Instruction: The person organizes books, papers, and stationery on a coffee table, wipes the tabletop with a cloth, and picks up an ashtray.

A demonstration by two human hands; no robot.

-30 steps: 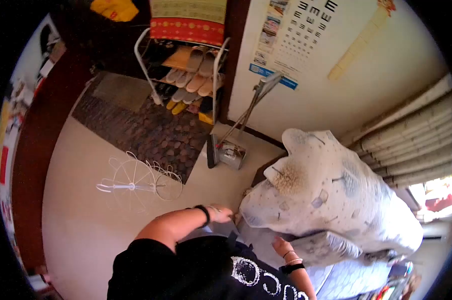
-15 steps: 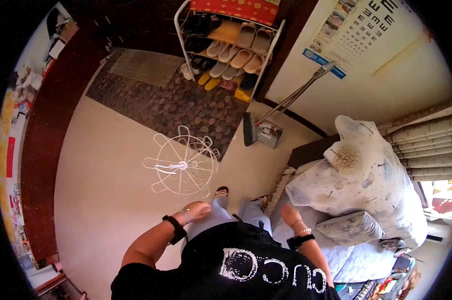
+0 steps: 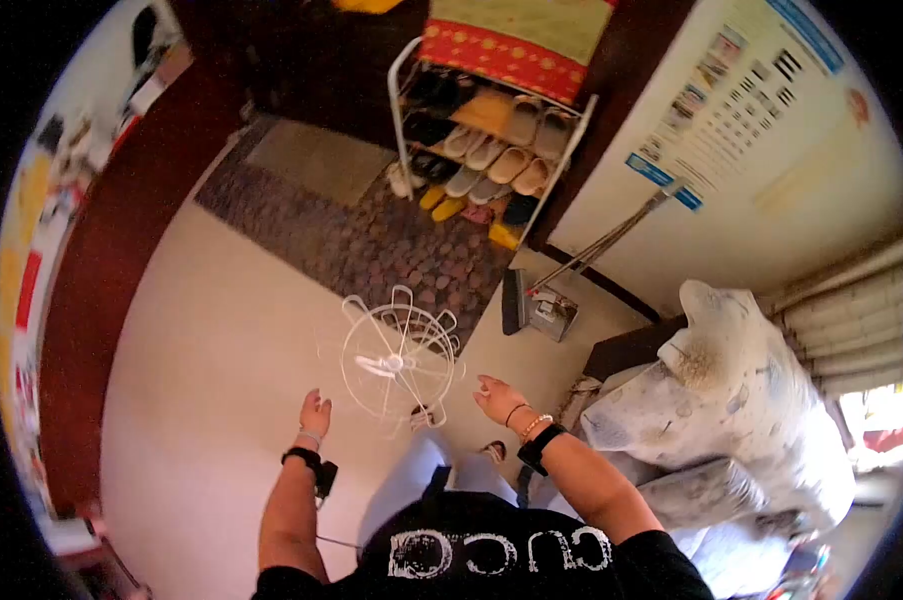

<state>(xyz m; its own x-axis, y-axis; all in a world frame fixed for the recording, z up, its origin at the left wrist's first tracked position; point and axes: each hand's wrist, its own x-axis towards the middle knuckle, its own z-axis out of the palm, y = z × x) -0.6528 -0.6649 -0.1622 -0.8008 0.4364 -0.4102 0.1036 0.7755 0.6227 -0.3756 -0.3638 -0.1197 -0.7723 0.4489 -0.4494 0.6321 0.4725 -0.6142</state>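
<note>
A white round wire rack (image 3: 395, 363) with looped arms around its hub stands in front of me, over the pale floor and the edge of the mat. My left hand (image 3: 316, 412) is low to its left, apart from it, fingers loosely extended and holding nothing visible. On the other side, my right hand (image 3: 498, 400) reaches toward the rack's right rim. Its fingers are slightly bent and apart, with a small gap between them and the wire in this view. Both wrists wear black bands and bracelets.
A shoe rack (image 3: 403, 120) with several pairs stands beyond the pebble-patterned mat (image 3: 371, 250). A broom (image 3: 514, 300) and dustpan (image 3: 551, 312) lean by the wall. At right is a covered sofa (image 3: 711, 400); a dark wooden cabinet edge (image 3: 121, 270) runs along the left.
My hands have moved forward from near my body to either side of the wire rack, the left also outward. The view has shifted, so the rack appears slightly lower and further right.
</note>
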